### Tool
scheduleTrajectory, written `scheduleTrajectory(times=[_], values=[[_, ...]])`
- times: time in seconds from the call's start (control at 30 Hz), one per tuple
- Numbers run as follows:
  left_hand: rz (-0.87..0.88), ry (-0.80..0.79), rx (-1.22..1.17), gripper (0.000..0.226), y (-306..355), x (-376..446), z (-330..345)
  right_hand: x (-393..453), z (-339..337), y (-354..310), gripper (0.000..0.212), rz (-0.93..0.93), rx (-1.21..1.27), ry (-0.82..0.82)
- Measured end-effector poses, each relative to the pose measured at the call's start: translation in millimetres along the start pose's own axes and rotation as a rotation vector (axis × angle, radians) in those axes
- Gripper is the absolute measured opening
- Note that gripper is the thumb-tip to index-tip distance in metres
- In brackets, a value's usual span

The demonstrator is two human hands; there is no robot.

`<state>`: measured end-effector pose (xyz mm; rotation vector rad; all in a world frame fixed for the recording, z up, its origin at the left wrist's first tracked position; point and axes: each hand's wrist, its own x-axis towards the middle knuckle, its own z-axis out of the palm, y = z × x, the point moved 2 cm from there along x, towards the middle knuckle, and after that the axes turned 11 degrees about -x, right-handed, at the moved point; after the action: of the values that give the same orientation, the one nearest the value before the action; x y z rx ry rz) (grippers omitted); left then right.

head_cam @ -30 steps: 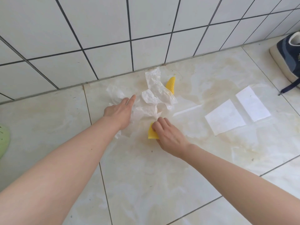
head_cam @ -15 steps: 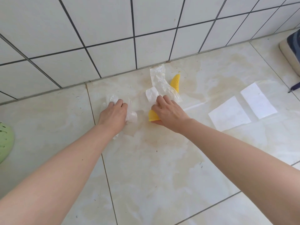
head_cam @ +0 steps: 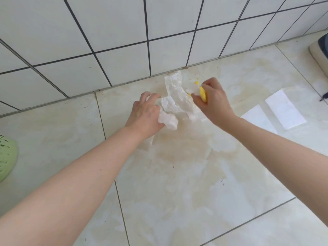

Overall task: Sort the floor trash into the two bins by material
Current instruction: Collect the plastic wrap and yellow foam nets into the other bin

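Near the centre of the frame, close to the foot of the white tiled wall (head_cam: pixel 110 32), the left hand (head_cam: pixel 144 115) lay on the beige floor tiles (head_cam: pixel 186 174) with its fingers curled round a crumpled wad of thin clear plastic wrap (head_cam: pixel 167 120), part of which bulged out below the thumb. A wider crinkled sheet of translucent plastic film (head_cam: pixel 175 95) stood up between the two hands, just right of the left fingertips and touching the right hand's side. The right hand (head_cam: pixel 213 101), a little right of centre, gripped a yellow ribbed piece (head_cam: pixel 203 93), its thumb and fingers closed round it; a second bit of yellow (head_cam: pixel 196 83) showed just above, at the fingertips, and I cannot tell whether it was a separate piece. At the right of the frame two flat white paper sheets lay on the floor, the nearer one (head_cam: pixel 257 118) partly hidden behind the right forearm, the farther one (head_cam: pixel 284 108) beside it, apart from both hands. A dark blue shoe with a pale sole (head_cam: pixel 319 52) sat at the upper right edge, and a pale green perforated object (head_cam: pixel 7 157) was cut off at the left edge.
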<state>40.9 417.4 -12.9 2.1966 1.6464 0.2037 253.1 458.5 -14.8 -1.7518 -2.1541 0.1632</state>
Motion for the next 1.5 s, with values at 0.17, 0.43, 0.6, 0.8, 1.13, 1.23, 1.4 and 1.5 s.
scheduleTrajectory(times=[0.17, 0.43, 0.6, 0.8, 1.13, 1.23, 1.4, 1.5], values=[[0.060, -0.242, -0.007, 0.042, 19, 19, 14, 30, 6, 3, 0.029, -0.068, -0.147, -0.090], [0.091, -0.284, 0.001, 0.052, 13, 11, 40, 20, 45, 2, 0.061, -0.077, -0.340, -0.565], [-0.007, -0.202, -0.034, 0.053, 2, 7, 39, 15, 54, 6, 0.070, -0.050, -0.362, -0.587], [-0.127, -0.180, -0.070, 0.084, -14, 0, 41, 19, 58, 0, 0.046, -0.066, -0.381, -0.479], [-0.241, -0.181, 0.027, 0.034, -29, -6, 35, 28, 60, 8, 0.037, 0.114, -0.287, -0.530], [-0.267, -0.186, -0.020, 0.026, -32, -14, 33, 19, 51, 5, 0.027, 0.181, -0.123, -0.511], [-0.290, -0.056, -0.225, 0.013, -52, -35, 30, -18, 33, -17, 0.014, 0.200, 0.032, -0.446], [-0.396, 0.101, -0.436, 0.016, -58, -52, 19, -42, 24, -42, 0.029, 0.203, 0.138, -0.454]])
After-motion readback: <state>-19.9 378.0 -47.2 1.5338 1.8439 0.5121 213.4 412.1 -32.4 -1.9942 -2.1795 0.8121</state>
